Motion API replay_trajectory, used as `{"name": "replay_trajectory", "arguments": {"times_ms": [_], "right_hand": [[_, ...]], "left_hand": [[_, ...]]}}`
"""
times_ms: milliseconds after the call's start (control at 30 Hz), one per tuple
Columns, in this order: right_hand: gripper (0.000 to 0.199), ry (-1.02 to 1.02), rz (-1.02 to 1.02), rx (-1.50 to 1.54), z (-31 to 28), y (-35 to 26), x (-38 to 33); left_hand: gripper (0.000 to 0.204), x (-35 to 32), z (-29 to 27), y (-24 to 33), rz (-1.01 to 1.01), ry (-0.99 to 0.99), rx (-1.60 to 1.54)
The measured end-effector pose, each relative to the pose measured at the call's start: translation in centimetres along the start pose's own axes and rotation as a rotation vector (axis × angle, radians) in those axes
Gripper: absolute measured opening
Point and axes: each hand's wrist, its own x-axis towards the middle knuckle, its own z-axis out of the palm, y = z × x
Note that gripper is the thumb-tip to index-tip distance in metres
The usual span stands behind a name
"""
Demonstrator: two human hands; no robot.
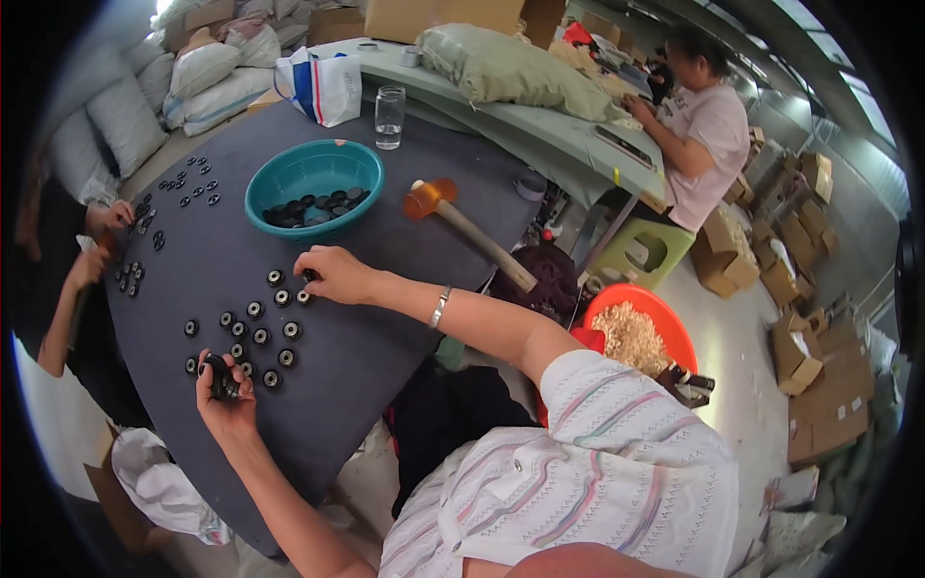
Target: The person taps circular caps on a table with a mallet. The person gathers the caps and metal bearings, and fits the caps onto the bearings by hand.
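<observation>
My left hand point(229, 412) is closed around black round parts point(224, 378) near the table's lower left edge. Its fingers partly cover them, so I cannot tell their number. Farther right, my right hand point(337, 276) pinches a small black round part point(309, 275) just above the table. Between the hands, several black wheel-like parts with metal centres point(261, 335) stand scattered on the dark grey table top point(347, 385). Beyond them sits a teal basin point(258, 197) with black discs point(337, 202) in it. A mallet point(472, 231) with an orange head and wooden handle lies to the right of the basin.
A glass point(389, 120) and a white-and-blue bag point(323, 89) stand at the table's far side. Another person's hands point(106, 236) work at the left among black spoked pieces point(159, 240). A seated person point(708, 135) is at the green table. A red-orange tub point(689, 332) stands at right.
</observation>
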Motion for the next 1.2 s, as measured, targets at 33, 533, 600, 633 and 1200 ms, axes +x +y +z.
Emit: {"name": "replay_trajectory", "arguments": {"times_ms": [33, 533, 600, 633, 1200], "right_hand": [[0.029, 0.028, 0.016, 0.007, -0.2, 0.1, -1.5], [0.031, -0.287, 0.032, -0.366, -1.9, -0.4, -1.3], [0.034, -0.255, 0.060, -0.194, -1.6, -0.8, -0.3], [0.035, -0.265, 0.092, -0.131, -1.5, -0.9, 0.1], [0.036, -0.491, -0.006, -0.385, 0.7, -1.7, 3.2]], "left_hand": [[0.033, -0.4, 0.1, -0.2, 0.015, 0.018, 0.019], [0.031, -0.8, 0.8, 0.1, 0.000, 0.037, -0.013], [0.029, -1.0, 1.6, 0.1, 0.027, 0.047, -0.003], [0.029, -1.1, 2.0, 0.0, 0.033, 0.084, 0.013], [0.032, -1.7, 3.1, -0.2, 0.028, 0.087, 0.046]]}}
